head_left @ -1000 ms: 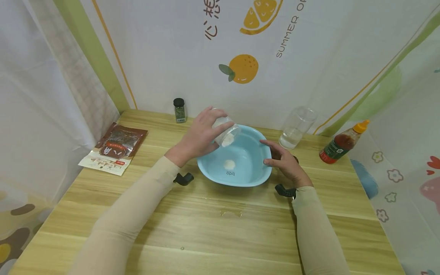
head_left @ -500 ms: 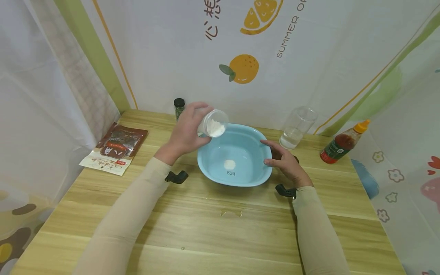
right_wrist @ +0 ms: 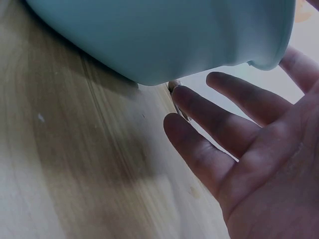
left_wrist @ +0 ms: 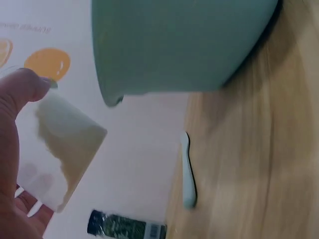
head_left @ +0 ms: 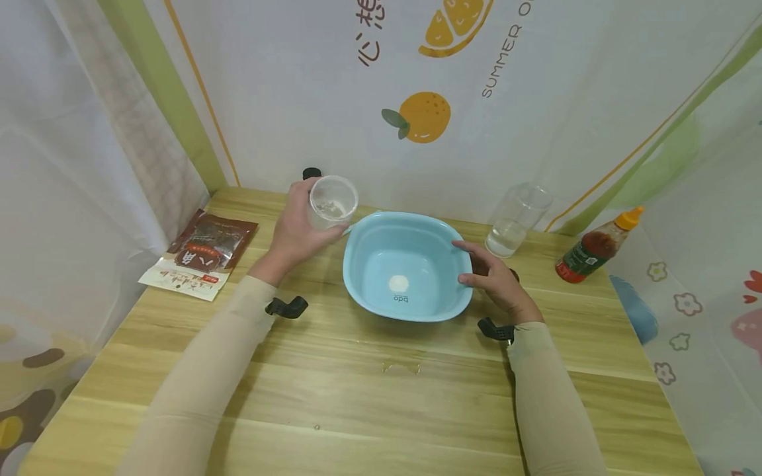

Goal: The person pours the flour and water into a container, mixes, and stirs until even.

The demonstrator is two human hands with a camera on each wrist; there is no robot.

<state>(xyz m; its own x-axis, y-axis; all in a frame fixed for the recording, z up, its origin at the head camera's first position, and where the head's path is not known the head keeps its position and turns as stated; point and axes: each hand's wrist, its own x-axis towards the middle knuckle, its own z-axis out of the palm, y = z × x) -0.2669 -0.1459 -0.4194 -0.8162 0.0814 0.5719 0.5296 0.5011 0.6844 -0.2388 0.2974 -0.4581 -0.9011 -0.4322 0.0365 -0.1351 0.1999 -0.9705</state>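
Observation:
My left hand (head_left: 297, 228) grips a clear cup (head_left: 335, 201) left of the blue basin (head_left: 411, 254), above the table. White powder clings inside the cup; in the left wrist view the cup (left_wrist: 65, 142) is tilted in the hand (left_wrist: 15, 114). A small white powder patch (head_left: 399, 283) lies on the basin floor. At the basin's right rim, my right hand (head_left: 497, 281) touches with thumb and index finger. The right wrist view shows that hand's other fingers (right_wrist: 214, 119) spread and apart from the basin wall (right_wrist: 164, 35).
Behind the left hand is a black-capped jar (head_left: 312, 173); a pale blue spoon (left_wrist: 188, 179) lies near it. Brown and white packets (head_left: 202, 254) lie left. A clear tumbler with liquid (head_left: 508, 231) and a red sauce bottle (head_left: 592, 251) stand right of the basin.
My left hand has moved left with the cup, from above the basin to beside it, and turned the cup's mouth more upward. The right hand stays at the rim.

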